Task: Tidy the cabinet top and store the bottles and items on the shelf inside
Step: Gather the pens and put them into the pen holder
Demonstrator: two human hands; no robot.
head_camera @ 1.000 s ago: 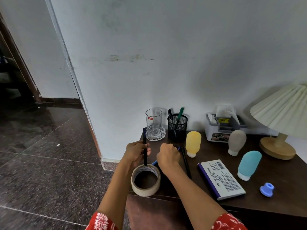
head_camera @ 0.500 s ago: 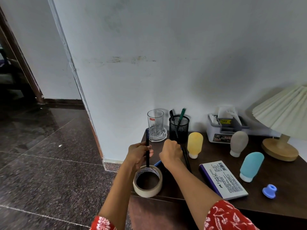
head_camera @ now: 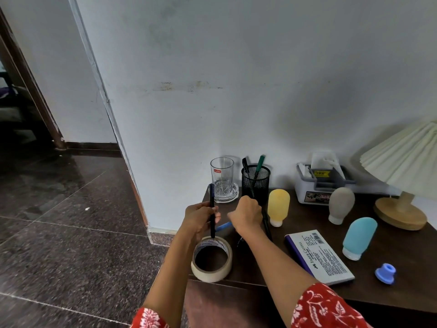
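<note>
Dark brown wooden tabletop (head_camera: 307,223) stood against a white wall. Left hand (head_camera: 201,217) gripped an upright black pen (head_camera: 211,209) above the beige tape roll (head_camera: 211,259). Right hand (head_camera: 247,215) gripped another black pen (head_camera: 266,224) near the yellow silicone bottle (head_camera: 278,205).

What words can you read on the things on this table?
"cello": red sticker on the drinking glass.
"FABER-CASTELL": flat box; its small print and barcode digits are too small.
Yellow label on the white organiser: blurred.
Printing inside the tape roll: unreadable.
</note>
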